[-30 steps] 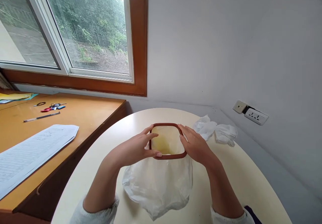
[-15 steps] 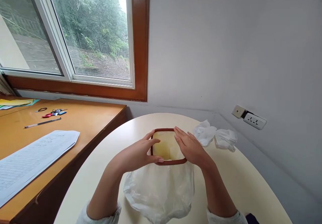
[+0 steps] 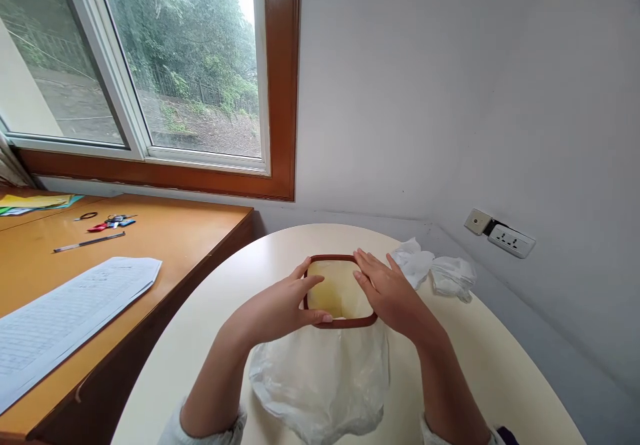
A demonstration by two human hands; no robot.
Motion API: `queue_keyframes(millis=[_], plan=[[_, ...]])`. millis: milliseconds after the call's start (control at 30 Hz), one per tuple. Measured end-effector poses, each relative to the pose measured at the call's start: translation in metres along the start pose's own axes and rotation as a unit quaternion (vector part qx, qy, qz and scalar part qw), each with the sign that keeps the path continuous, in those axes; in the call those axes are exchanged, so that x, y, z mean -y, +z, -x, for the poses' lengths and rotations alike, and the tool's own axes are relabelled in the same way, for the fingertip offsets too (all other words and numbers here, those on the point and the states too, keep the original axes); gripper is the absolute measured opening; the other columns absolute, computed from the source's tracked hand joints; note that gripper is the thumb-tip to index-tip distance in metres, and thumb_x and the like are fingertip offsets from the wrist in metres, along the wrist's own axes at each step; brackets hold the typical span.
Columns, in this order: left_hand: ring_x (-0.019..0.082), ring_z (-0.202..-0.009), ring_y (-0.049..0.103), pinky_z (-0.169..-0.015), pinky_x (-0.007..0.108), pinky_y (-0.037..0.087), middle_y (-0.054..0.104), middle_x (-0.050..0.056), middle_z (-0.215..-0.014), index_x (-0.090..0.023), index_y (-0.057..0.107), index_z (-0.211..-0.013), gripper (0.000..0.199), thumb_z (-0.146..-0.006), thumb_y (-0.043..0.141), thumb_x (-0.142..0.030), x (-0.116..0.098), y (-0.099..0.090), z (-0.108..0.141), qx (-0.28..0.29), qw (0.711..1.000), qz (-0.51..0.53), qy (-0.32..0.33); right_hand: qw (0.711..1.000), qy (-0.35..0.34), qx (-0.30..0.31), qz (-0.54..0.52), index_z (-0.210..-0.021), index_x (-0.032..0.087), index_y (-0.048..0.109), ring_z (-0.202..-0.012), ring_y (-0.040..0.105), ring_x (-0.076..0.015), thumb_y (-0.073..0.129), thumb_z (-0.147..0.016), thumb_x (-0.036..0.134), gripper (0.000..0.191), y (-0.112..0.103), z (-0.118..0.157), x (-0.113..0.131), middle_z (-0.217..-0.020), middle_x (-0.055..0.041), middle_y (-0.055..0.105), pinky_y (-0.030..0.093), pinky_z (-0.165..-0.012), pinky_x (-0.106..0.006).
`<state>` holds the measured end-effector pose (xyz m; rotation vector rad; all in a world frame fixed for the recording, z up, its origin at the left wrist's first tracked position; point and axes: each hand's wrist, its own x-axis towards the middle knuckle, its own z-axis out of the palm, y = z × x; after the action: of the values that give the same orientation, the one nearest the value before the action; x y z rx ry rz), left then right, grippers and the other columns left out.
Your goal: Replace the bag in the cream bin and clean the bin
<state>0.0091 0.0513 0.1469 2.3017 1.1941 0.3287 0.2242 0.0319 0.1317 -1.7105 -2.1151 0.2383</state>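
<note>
A bin with a brown rim (image 3: 345, 323) and a pale yellow inside stands on the cream round table (image 3: 200, 338). A translucent white plastic bag (image 3: 320, 385) spreads from its near side over the tabletop. My left hand (image 3: 287, 301) rests on the rim's left side, fingers apart, its thumb by the near edge and one finger over the opening. My right hand (image 3: 387, 288) lies against the rim's right side, its fingers stretched out towards the far corner. The bin's outer walls are mostly hidden by the bag and my hands.
Two crumpled white bags (image 3: 413, 261) (image 3: 453, 277) lie at the table's back right. On the wooden desk (image 3: 210, 225) at left are papers (image 3: 80, 311), a pen (image 3: 89, 242) and keys (image 3: 116, 221). A socket (image 3: 511, 240) is on the wall.
The view has shifted slightly. My right hand has turned a little on the rim, with a finger now raised apart from the others. My left hand keeps its place.
</note>
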Motion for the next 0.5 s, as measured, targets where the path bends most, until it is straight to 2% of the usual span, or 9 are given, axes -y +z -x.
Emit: queue_keyframes(millis=[100,167,233,333,400,500], plan=[[0.022,-0.095,0.061,-0.08,0.031,0.047,0.024,0.004,-0.148,-0.03,0.043,-0.129,0.058,-0.076,0.052,-0.05,0.0,0.0,0.0,-0.012,1.0,-0.017,0.002,0.999,-0.046,-0.017,-0.006,-0.13,0.019,0.044,-0.129,0.034,-0.0148,0.025,-0.093,0.036,0.044,-0.018,0.017,0.01,-0.137,-0.0037,0.043,0.016,-0.111,-0.04],[0.022,-0.094,0.062,-0.082,0.032,0.046,0.022,0.005,-0.148,-0.032,0.038,-0.132,0.06,-0.077,0.051,-0.05,0.0,0.0,0.001,-0.018,1.0,-0.022,-0.003,0.996,-0.087,0.018,-0.015,-0.116,0.022,0.056,-0.117,0.048,-0.0157,0.033,-0.092,0.032,0.035,-0.027,0.029,0.019,-0.124,-0.003,0.057,0.023,-0.108,-0.039],[0.02,-0.09,0.063,-0.083,0.033,0.046,0.015,0.007,-0.15,-0.035,0.034,-0.134,0.061,-0.078,0.049,-0.052,0.0,-0.002,0.003,-0.023,0.999,-0.025,-0.015,0.991,-0.114,0.059,-0.026,-0.102,0.023,0.062,-0.106,0.056,-0.0173,0.043,-0.089,0.029,0.024,-0.032,0.037,0.026,-0.109,-0.002,0.065,0.03,-0.104,-0.039],[0.022,-0.095,0.062,-0.085,0.035,0.046,0.013,0.008,-0.15,-0.036,0.033,-0.133,0.059,-0.079,0.044,-0.057,0.001,-0.007,0.008,-0.065,0.997,-0.031,-0.034,0.989,-0.12,0.077,-0.032,-0.094,0.024,0.063,-0.098,0.059,-0.0192,0.053,-0.083,0.027,0.015,-0.029,0.041,0.033,-0.098,-0.0012,0.068,0.033,-0.101,-0.039],[0.023,-0.1,0.059,-0.085,0.037,0.046,0.018,0.008,-0.149,-0.034,0.036,-0.132,0.057,-0.08,0.04,-0.059,0.001,-0.01,0.011,-0.109,0.993,-0.034,-0.035,0.99,-0.119,0.073,-0.024,-0.092,0.023,0.063,-0.093,0.06,-0.0194,0.054,-0.081,0.024,0.014,-0.022,0.039,0.034,-0.093,-0.0012,0.068,0.032,-0.101,-0.04],[0.021,-0.092,0.06,-0.081,0.036,0.049,0.028,0.008,-0.144,-0.03,0.041,-0.129,0.055,-0.081,0.04,-0.058,0.001,-0.016,0.015,-0.165,0.985,-0.024,-0.033,0.99,-0.123,0.073,-0.003,-0.091,0.024,0.064,-0.086,0.062,-0.0195,0.05,-0.082,0.021,0.017,-0.01,0.035,0.036,-0.09,-0.0013,0.069,0.032,-0.101,-0.04]])
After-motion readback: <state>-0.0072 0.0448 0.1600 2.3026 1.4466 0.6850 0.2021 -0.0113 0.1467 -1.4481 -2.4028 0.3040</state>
